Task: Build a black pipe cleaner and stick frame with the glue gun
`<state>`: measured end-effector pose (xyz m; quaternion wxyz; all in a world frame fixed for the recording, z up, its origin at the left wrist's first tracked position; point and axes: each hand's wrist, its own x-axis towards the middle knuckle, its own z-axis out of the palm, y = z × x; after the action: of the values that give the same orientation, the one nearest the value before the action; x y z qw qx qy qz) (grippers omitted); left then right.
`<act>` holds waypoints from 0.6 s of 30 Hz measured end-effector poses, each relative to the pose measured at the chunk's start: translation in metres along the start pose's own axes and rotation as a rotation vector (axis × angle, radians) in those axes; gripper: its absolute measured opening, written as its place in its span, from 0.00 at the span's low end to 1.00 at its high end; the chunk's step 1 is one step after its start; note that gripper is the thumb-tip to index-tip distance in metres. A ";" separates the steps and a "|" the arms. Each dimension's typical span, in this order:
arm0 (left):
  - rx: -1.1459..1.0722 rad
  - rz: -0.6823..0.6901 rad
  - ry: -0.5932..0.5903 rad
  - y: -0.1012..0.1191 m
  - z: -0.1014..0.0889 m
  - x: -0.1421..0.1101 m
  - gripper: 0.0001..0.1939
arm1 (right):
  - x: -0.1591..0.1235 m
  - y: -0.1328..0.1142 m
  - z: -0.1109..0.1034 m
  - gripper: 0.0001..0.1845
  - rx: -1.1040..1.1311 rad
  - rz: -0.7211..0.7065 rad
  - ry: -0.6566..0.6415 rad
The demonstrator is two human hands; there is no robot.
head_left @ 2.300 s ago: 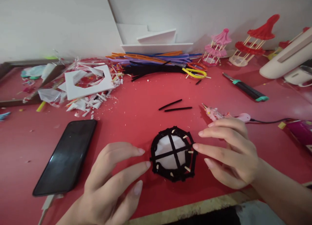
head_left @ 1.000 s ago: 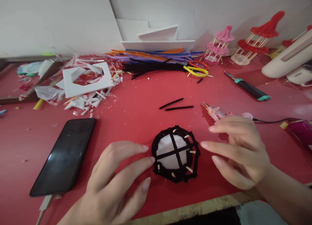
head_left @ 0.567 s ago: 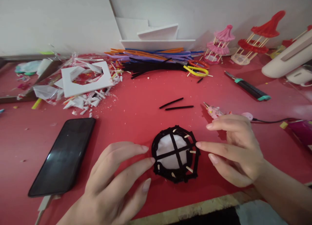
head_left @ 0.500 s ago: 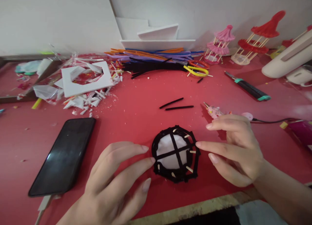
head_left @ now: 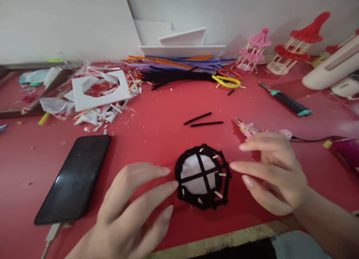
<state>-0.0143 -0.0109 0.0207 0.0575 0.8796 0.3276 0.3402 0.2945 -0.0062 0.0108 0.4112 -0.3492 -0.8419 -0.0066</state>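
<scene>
A small round frame (head_left: 204, 173) of black pipe cleaners, with pale sticks and a white base, stands on the red table (head_left: 157, 139). Two black strips cross over its top. My left hand (head_left: 137, 203) is at its left side, fingers apart, with one fingertip at the rim. On the other side my right hand (head_left: 272, 173) has its fingers spread, the index fingertip just off the right rim. Beyond the frame lie two short black pipe-cleaner pieces (head_left: 206, 124). A pink pen-like tool (head_left: 246, 128) with a metal tip lies behind my right hand.
A phone (head_left: 74, 178) on a cable lies at left. Behind it are white foam board offcuts (head_left: 98, 103). Pipe cleaners (head_left: 179, 72) and yellow-handled scissors (head_left: 227, 81) lie along the back. A utility knife (head_left: 288, 101) and pink (head_left: 252, 49) and red (head_left: 294, 45) stick models are at right.
My right hand has drawn slightly to the right, its index fingertip coming off the frame's rim. My left hand stays nearly in place.
</scene>
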 end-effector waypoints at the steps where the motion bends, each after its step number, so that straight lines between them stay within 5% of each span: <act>1: -0.006 -0.043 0.033 0.000 0.000 -0.001 0.18 | 0.001 0.001 0.000 0.17 0.022 0.012 0.045; 6: -0.010 -0.425 0.208 -0.003 0.005 -0.001 0.09 | 0.002 0.006 0.002 0.17 0.104 0.159 0.276; 10: 0.036 -0.382 0.161 -0.010 0.010 0.000 0.07 | -0.002 0.008 0.003 0.14 0.068 0.216 0.256; 14: -0.001 -0.341 0.145 -0.014 0.012 0.000 0.04 | -0.004 0.008 -0.002 0.11 0.078 0.290 0.010; 18: -0.052 -0.482 0.080 -0.014 0.017 0.000 0.13 | 0.001 0.003 -0.008 0.05 0.270 0.303 -0.467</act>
<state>-0.0107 0.0017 0.0030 0.1465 0.7601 0.5211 0.3596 0.3010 -0.0057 0.0158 0.2456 -0.4049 -0.8454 0.2470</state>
